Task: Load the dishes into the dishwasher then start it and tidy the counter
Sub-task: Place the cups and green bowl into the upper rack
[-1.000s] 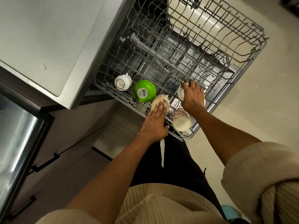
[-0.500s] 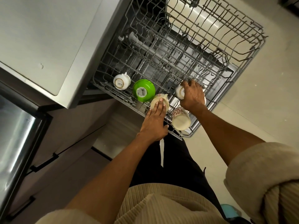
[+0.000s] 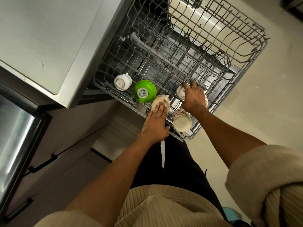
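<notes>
Loading cups: left hand (image 3: 155, 123) lying flat on a cup (image 3: 159, 103), right hand (image 3: 193, 97) gripping another cup (image 3: 181, 92) in the rack (image 3: 255, 51); next, releasing both

rack (image 3: 232, 51): grey coated wire, matt
green bowl (image 3: 145, 93): smooth glossy plastic with a paper barcode sticker
white cup (image 3: 122, 82): glazed ceramic, smooth
patterned mug (image 3: 181, 120): glazed ceramic, matt pale inside
counter (image 3: 41, 38): smooth, pale, dull sheen
oven door (image 3: 14, 133): glossy, reflective
sweater (image 3: 164, 208): ribbed beige knit cloth
</notes>
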`<state>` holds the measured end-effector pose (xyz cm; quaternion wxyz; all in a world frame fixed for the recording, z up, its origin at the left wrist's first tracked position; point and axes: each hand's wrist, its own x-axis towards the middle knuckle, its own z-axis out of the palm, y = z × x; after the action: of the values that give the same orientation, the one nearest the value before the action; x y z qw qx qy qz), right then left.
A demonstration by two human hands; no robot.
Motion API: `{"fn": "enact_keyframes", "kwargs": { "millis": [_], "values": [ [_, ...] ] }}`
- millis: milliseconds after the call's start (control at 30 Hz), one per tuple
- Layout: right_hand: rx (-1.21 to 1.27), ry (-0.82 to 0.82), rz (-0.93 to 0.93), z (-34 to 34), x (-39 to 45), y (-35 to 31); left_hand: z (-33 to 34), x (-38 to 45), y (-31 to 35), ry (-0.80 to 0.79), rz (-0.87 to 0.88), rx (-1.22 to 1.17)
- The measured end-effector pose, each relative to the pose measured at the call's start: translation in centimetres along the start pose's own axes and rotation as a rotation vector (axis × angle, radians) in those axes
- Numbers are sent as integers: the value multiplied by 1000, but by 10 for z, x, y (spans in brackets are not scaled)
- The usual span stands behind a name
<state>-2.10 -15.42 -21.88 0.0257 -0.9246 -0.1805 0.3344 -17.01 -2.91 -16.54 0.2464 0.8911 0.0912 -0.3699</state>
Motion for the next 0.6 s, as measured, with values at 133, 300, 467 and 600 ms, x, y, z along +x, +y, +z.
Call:
{"fn": "enact_keyframes", "kwargs": {
  "millis": [133, 300, 467, 600],
  "values": [
    [-8, 7, 0, 2, 0, 0, 0, 0, -1, 2, -2, 1],
    [-1, 4, 0, 1, -1, 1, 1, 1, -2, 7, 1, -2],
    [33, 9, 4, -2, -5, 2, 3, 1, -2, 6, 0, 0],
    [127, 100, 49, -3, -17, 8, 3, 1, -1, 3, -6, -3]
  ]
}}
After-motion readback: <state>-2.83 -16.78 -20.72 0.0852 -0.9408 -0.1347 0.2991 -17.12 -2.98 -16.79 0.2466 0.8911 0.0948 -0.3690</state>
